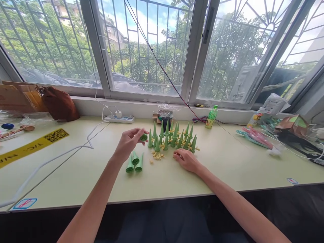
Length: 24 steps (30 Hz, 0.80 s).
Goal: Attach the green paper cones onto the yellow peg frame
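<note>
My left hand (pixel 129 143) is closed around a green plastic cone (pixel 143 137), its round open base turned toward me. Below that hand lie three more green cones (pixel 135 158) in a small stack, bases facing me. To the right stands a cluster of upright green cones (pixel 174 136), several with small yellow pieces sticking out near their bases. Loose yellow pieces (pixel 158 155) are scattered on the table in front of the cluster. My right hand (pixel 186 160) rests on the table just in front of the cones, fingers curled together; whatever is at the fingertips is too small to make out.
Behind the cones are a dark box (pixel 165 123) and a green-capped bottle (pixel 211 117). A white cable (pixel 88 143) crosses the left of the table (pixel 162 185) from a power strip (pixel 120 118). Pink and teal plastic items (pixel 255 137) lie at right.
</note>
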{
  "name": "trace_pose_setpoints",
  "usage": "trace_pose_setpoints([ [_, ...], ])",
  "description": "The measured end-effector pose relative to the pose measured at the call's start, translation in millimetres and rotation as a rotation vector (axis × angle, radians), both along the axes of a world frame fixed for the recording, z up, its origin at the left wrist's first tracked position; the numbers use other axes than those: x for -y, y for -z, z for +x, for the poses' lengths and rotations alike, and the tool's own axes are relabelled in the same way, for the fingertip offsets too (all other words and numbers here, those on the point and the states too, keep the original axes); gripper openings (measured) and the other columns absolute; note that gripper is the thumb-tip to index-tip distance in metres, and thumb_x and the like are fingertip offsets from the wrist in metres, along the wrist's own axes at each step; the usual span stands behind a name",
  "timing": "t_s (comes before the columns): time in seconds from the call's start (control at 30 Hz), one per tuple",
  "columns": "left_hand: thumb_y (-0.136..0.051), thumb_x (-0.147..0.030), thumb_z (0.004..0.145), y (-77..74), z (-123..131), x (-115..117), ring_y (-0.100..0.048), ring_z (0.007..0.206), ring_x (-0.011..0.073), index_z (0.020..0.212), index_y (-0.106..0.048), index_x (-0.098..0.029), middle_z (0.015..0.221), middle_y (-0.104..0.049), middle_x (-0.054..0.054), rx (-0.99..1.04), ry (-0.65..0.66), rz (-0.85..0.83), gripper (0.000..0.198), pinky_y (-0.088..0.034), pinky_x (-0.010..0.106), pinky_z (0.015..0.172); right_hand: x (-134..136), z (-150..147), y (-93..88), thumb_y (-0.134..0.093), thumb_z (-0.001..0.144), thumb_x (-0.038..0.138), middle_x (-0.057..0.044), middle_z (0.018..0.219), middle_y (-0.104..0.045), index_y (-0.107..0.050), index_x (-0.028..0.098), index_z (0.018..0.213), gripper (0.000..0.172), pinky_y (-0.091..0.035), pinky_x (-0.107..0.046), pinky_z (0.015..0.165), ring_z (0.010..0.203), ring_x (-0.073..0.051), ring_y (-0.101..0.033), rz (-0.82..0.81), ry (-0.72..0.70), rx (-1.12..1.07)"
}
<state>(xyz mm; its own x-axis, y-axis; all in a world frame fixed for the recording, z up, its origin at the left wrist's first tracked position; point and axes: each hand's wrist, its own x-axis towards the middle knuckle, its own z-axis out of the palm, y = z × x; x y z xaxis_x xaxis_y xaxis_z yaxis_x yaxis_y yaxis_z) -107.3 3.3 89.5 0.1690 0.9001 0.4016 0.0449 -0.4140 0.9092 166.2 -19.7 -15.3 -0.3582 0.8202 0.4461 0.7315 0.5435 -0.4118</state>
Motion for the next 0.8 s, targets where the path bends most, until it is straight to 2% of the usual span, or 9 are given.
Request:
trace_pose_setpoints([
  [0.1,-0.063,-0.046,0.081,3.3,24,7,-0.063,0.067,0.0148,0.091,-0.066,-0.014,0.092,-0.067,0.008,-0.083,-0.171,0.18,0.034,-0.054,0.026,0.052,0,1,0.3,-0.053,0.094,0.028,-0.005,0.086,-0.065,-0.064,0.017,0.099,0.017,-0.042,-0.027,0.066,0.069,-0.015,-0.058,-0.006,0.001,0.0],
  [0.2,-0.059,-0.036,0.085,9.3,48,15,-0.06,0.066,0.0094,0.1,-0.064,-0.018,0.104,-0.064,0.006,-0.188,-0.315,0.434,0.024,-0.056,0.024,0.061,0,1,1.0,-0.057,0.091,0.029,-0.004,0.083,-0.065,-0.063,0.018,0.101,0.016,-0.043,-0.027,0.066,0.067,-0.015,-0.057,-0.006,-0.008,-0.003],
  [0.33,-0.054,-0.026,0.088,23.1,71,15,-0.058,0.067,0.007,0.109,-0.059,-0.021,0.128,-0.052,0.009,-0.288,-0.265,0.624,0.021,-0.055,0.022,0.059,0,1,1.4,-0.06,0.088,0.026,-0.003,0.081,-0.065,-0.063,0.018,0.102,0.016,-0.043,-0.026,0.066,0.066,-0.014,-0.057,-0.004,-0.002,-0.004],
  [0.47,-0.05,-0.021,0.091,45.6,85,8,-0.06,0.076,0.0105,0.131,-0.044,-0.027,0.146,-0.031,0.015,-0.4,-0.207,0.661,0.041,-0.055,0.026,0.06,-2,1,3.0,-0.06,0.087,0.023,-0.002,0.081,-0.063,-0.062,0.018,0.097,0.012,-0.042,-0.025,0.065,0.065,-0.013,-0.055,0.006,0.012,0.012],
  [0.53,-0.047,-0.019,0.092,58.1,89,8,-0.061,0.082,0.0128,0.138,-0.037,-0.028,0.149,-0.024,0.018,-0.446,-0.154,0.685,0.048,-0.055,0.029,0.066,-3,0,4.4,-0.06,0.087,0.022,-0.002,0.08,-0.062,-0.061,0.018,0.092,0.007,-0.041,-0.025,0.064,0.065,-0.013,-0.054,0.014,0.018,0.021],
  [0.67,-0.049,-0.019,0.091,77.1,93,12,-0.059,0.075,0.0109,0.14,-0.033,-0.03,0.15,-0.021,0.018,-0.467,-0.096,0.623,0.053,-0.053,0.034,0.078,-4,1,5.3,-0.057,0.089,0.021,-0.002,0.079,-0.06,-0.059,0.018,0.087,0.004,-0.039,-0.024,0.064,0.065,-0.012,-0.052,0.039,0.002,0.021],
  [0.8,-0.053,-0.018,0.088,84.2,94,13,-0.057,0.071,0.0099,0.138,-0.035,-0.03,0.15,-0.024,0.017,-0.427,-0.102,0.5,0.055,-0.052,0.036,0.081,-3,1,3.9,-0.055,0.09,0.021,-0.002,0.079,-0.059,-0.057,0.018,0.084,0.007,-0.038,-0.024,0.064,0.064,-0.013,-0.051,0.043,-0.014,0.014],
])
